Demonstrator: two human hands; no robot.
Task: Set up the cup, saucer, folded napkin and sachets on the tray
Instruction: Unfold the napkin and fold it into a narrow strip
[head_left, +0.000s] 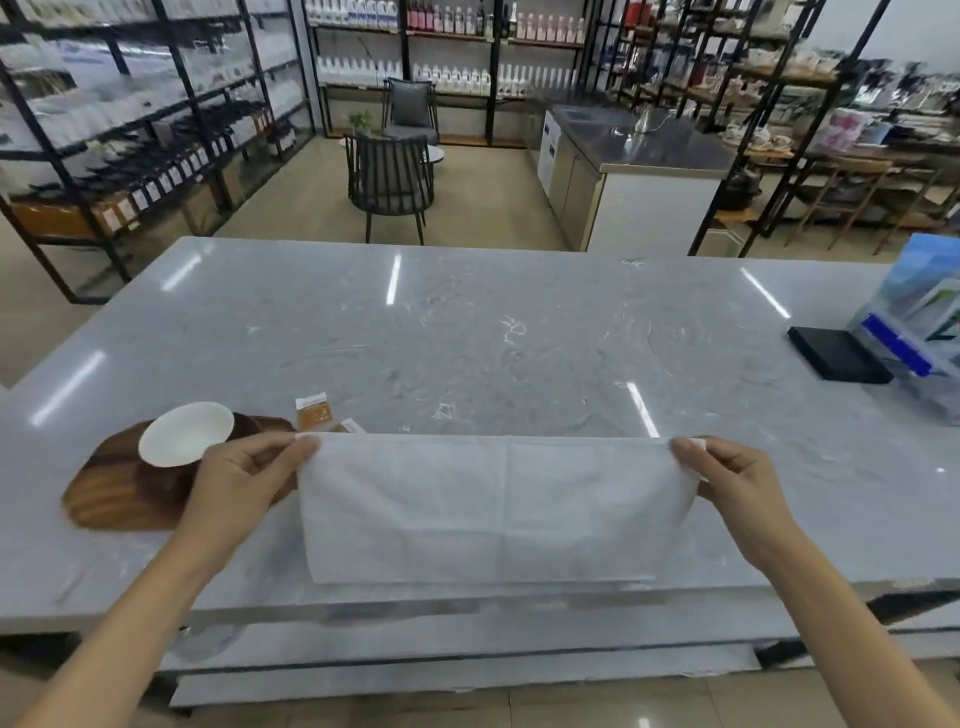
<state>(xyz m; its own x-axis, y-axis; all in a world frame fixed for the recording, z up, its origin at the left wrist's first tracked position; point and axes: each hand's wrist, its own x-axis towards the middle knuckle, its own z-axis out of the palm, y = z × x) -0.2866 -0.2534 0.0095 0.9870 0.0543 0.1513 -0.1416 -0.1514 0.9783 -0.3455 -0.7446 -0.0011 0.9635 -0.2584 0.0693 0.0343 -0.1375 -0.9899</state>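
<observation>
A white napkin (498, 512) hangs stretched flat above the near edge of the grey counter (467, 332), folded to a wide rectangle. My left hand (244, 478) pinches its upper left corner, and my right hand (737, 480) pinches its upper right corner. Left of the napkin lies a dark wooden tray (111, 493) with a white saucer (186, 433) resting on its far part. Orange-and-white sachets (314, 410) lie on the counter just beyond the tray's right end; one is partly hidden behind the napkin's top edge. No cup is visible.
A black flat box (836, 353) and a clear holder with blue packs (919, 332) stand at the counter's right end. Chairs, a steel counter and bottle shelves fill the room beyond.
</observation>
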